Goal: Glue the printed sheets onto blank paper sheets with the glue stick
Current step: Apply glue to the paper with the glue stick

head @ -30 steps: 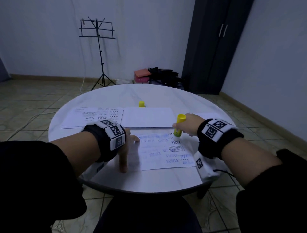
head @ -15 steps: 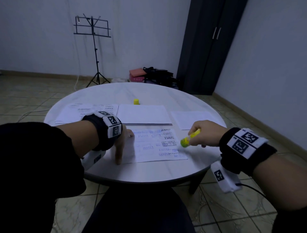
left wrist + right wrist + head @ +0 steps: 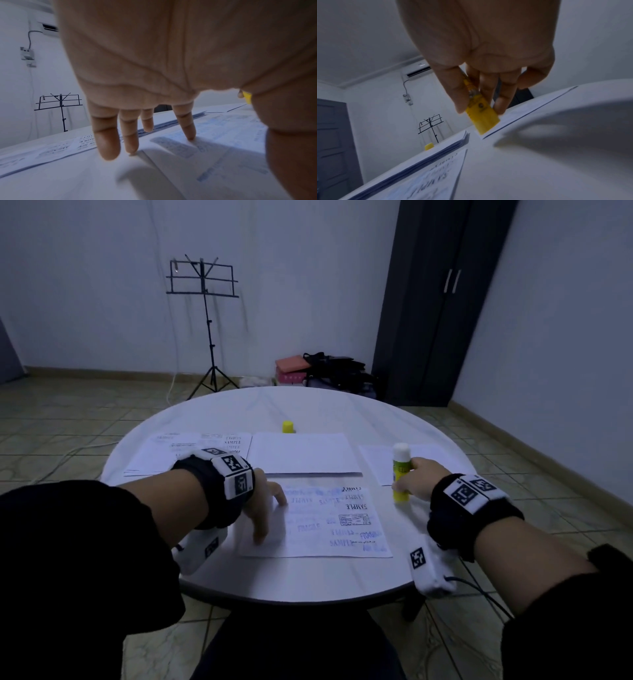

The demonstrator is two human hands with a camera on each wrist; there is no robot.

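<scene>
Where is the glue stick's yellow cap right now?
In the head view, the yellow cap stands mid-table, just beyond the far edge of the blank stack, away from both hands.

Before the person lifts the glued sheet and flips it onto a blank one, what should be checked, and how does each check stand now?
1. Glue stick off the sheet: ok; the right hand holds it upright on the table, right of the printed sheet.
2. Right hand free to help lift: not ok; it grips the stick.
3. Left hand steadying the sheet: ok; fingertips press near its left edge.
4. Blank stack ready: ok; it lies just beyond the sheet.
5. Glue coverage: cannot tell; bluish streaks show, evenness is unclear.
6. Cap on the stick: not ok; it stands apart behind the blank stack.
</scene>
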